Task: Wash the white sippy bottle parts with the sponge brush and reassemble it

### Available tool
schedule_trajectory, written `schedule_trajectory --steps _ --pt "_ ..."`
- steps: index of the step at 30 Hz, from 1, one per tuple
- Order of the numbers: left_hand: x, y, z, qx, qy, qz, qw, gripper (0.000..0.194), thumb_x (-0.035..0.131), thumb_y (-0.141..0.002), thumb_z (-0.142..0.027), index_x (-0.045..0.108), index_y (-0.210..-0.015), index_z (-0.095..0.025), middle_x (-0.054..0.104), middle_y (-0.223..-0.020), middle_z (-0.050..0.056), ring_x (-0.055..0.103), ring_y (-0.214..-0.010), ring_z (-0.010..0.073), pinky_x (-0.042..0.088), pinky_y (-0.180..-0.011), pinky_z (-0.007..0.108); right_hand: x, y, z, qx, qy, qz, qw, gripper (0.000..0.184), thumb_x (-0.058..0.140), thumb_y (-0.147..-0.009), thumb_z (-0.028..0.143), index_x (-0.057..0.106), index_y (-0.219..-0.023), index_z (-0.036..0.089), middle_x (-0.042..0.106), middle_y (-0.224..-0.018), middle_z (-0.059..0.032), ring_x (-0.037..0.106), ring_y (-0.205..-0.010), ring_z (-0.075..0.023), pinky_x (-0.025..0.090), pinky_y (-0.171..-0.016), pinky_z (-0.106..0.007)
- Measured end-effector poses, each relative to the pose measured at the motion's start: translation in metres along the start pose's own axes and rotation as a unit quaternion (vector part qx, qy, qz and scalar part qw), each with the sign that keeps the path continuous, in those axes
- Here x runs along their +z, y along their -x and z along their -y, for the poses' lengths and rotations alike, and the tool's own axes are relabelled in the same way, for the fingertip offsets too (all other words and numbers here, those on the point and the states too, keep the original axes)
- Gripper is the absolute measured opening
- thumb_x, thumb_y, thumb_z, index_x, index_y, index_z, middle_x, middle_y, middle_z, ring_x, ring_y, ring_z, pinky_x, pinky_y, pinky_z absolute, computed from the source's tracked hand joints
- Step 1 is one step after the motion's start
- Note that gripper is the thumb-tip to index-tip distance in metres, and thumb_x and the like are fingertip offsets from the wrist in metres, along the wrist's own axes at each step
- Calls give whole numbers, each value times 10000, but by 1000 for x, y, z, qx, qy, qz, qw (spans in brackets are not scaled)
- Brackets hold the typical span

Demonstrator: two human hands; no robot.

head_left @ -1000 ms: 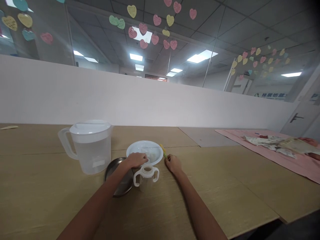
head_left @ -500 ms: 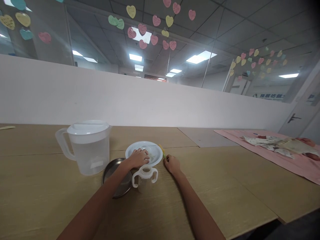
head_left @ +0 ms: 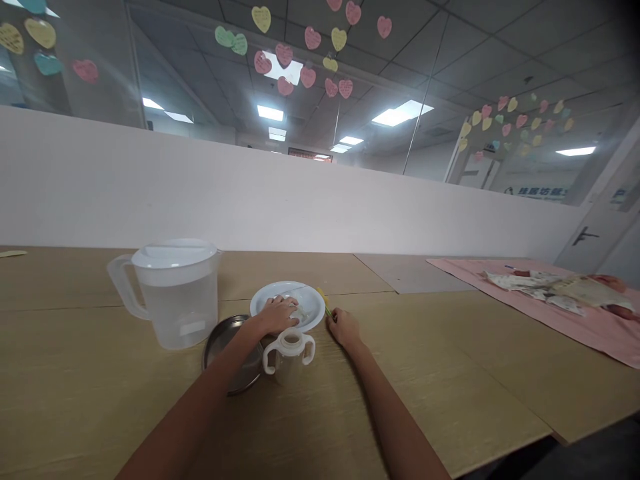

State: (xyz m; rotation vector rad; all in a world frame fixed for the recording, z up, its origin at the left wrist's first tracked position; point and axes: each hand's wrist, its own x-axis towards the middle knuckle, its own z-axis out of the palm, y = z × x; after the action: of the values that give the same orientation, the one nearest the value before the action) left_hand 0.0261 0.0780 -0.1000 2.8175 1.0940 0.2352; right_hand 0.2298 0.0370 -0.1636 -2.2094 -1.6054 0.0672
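Observation:
My left hand (head_left: 278, 316) rests over the white plate (head_left: 316, 319), palm down, its fingers bent a little and apart. Small pale, translucent pieces (head_left: 302, 312) lie in the plate beside the fingertips; what is under the hand is hidden. Just right of the plate, my right hand (head_left: 344, 327) is closed on a thin yellow-and-green stick-like tool (head_left: 327, 309), whose far end touches or overlaps the plate's rim. In front of the plate stands a clear cup with a white two-handled ring (head_left: 291, 341). A round metal pan (head_left: 216, 343) sits under my left forearm, partly covered by it.
A translucent lidded pitcher (head_left: 183, 300) holding some clear liquid stands to the left of the pan. A pink cloth (head_left: 505, 300) with crumpled fabric pieces covers the table's far right. The white wall (head_left: 280, 207) rises behind the table (head_left: 425, 373).
The camera view has shifted very slightly. Both hands and the things on the table stay almost where they were.

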Motion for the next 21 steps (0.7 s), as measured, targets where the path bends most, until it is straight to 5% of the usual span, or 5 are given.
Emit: schedule_trajectory --steps 11,16,21 --pt "-8 -1 9 -48 132 -154 978 198 453 -674 -128 565 -835 -159 601 -827 56 559 -814 183 427 -769 296 -1 -4 -5 60 -71 -68 993 268 356 -855 274 591 -873 147 652 -809 -98 598 -765 -182 337 -570 -234" --pt "-14 -1 8 -73 229 -207 948 317 444 -665 -155 539 -967 -143 603 -798 25 574 -666 137 448 -649 251 -13 0 -4 87 -101 -139 981 383 186 -898 273 516 -1042 143 645 -824 -95 595 -739 -186 349 -574 -241" --pt "-26 -1 6 -100 316 -242 912 367 333 -764 -274 584 -981 -116 628 -837 54 564 -568 114 450 -578 237 -28 13 16 -1 -131 -220 967 406 198 -908 356 504 -1097 170 646 -840 -71 588 -741 -184 362 -603 -234"
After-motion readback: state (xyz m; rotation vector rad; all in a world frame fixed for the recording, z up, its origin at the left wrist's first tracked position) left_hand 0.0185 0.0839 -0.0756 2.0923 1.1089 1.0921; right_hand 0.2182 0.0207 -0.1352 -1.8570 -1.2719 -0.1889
